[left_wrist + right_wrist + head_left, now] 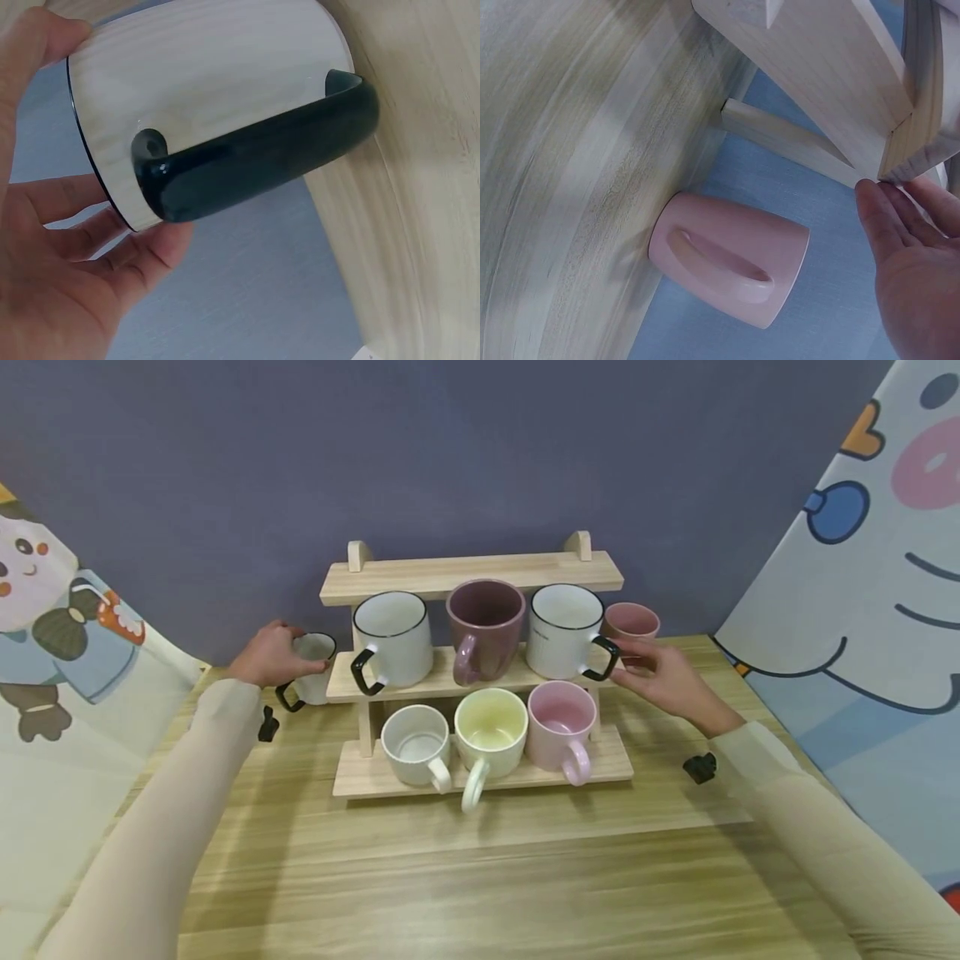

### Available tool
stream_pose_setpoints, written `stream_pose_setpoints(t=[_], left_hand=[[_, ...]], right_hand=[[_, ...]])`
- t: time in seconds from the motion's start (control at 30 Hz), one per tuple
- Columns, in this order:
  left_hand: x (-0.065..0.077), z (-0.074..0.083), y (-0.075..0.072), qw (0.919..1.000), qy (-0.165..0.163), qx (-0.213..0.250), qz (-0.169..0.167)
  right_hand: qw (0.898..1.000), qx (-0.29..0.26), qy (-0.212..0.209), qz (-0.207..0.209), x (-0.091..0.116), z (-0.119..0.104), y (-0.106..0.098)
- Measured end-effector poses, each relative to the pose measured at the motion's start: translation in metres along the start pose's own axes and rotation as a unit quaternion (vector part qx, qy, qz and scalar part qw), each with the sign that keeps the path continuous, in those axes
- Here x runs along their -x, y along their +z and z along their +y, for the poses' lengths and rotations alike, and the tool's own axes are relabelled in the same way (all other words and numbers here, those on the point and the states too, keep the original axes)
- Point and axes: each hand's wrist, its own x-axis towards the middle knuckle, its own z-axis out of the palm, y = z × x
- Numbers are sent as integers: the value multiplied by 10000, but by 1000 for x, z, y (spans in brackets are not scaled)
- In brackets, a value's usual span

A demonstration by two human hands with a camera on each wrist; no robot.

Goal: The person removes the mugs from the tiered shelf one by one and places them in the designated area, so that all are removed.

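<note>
So the left hand (266, 656) is clamped on a white mug (217, 75) by its rim, thumb on one side and fingers on the other, with the mug's chunky black handle (262, 157) left free. That mug is just off the left end of the wooden rack (472, 575), down at the table (480, 893).

Right hand (663, 681) is over at the other end, fingertips close together and touching the tip of the middle shelf (441, 672). Honestly can't tell if it's pinching the wood or only touching it, the angle's bad. A dusty-pink mug (739, 219) stands on the table near that hand, not touched by it.

Rack's got three mugs on the middle shelf, purple one (501, 639) in the center, and three more on the bottom.
</note>
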Motion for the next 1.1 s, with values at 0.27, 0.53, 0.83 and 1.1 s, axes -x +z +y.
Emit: stream_pose_setpoints(t=[0.27,0.53,0.83,1.1], left_hand=[[-5,-5,7,10000,-53,59,60],[-9,-10,12,9995,41,233,193],[-2,-11,8,9981,340,265,437],[23,6,-10,9935,414,582,884]], right_hand=[[10000,19,-41,-54,-1,-1,0],[10000,11,-5,-64,-1,-1,1],[10000,-25,-73,-3,-1,4,2],[10000,67,25,34,1,0,1]])
